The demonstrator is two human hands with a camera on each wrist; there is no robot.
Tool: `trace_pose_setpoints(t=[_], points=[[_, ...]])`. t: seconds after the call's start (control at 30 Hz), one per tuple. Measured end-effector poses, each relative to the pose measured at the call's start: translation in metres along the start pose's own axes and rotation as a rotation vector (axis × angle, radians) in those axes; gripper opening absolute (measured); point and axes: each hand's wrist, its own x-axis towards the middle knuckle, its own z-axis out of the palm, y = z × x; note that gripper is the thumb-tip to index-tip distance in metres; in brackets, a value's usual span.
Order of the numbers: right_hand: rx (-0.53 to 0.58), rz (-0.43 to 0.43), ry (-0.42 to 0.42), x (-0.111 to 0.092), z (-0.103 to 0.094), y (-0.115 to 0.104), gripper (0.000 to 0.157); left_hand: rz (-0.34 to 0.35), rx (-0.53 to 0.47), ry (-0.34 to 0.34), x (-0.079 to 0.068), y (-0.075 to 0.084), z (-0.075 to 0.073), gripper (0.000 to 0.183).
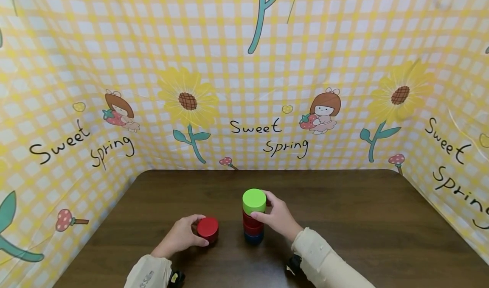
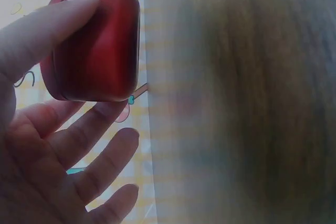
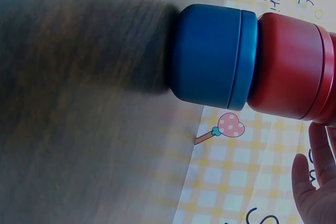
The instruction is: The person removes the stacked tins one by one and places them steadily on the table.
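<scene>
A small red round tin with a lid is pinched between the thumb and fingers of my left hand, held upright close over the table. In the left wrist view, the red tin has my thumb on its near side, while the lower fingers spread loosely away from it. To its right stands an upright stack. My right hand grips the green tin at the top, thumb in front and fingers behind. Beneath it are red tins, with a blue tin at the bottom on the table.
The dark brown wooden table spreads around both hands. Yellow checked cloth with printed flowers and lettering hangs behind it and along both sides. A gap of table separates the left hand's tin from the stack.
</scene>
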Motion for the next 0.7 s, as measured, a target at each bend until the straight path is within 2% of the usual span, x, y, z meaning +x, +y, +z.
trace_pose_setpoints(t=[0.3, 0.7], points=[[-0.003, 0.002, -0.005, -0.0002, 0.0003, 0.0012, 0.055, 0.037, 0.016, -0.054, 0.0027, -0.0016, 0.0053, 0.059], [-0.004, 0.008, -0.004, -0.0001, -0.0008, 0.0008, 0.055, 0.013, 0.028, -0.094, 0.0070, -0.0005, 0.0083, 0.059]])
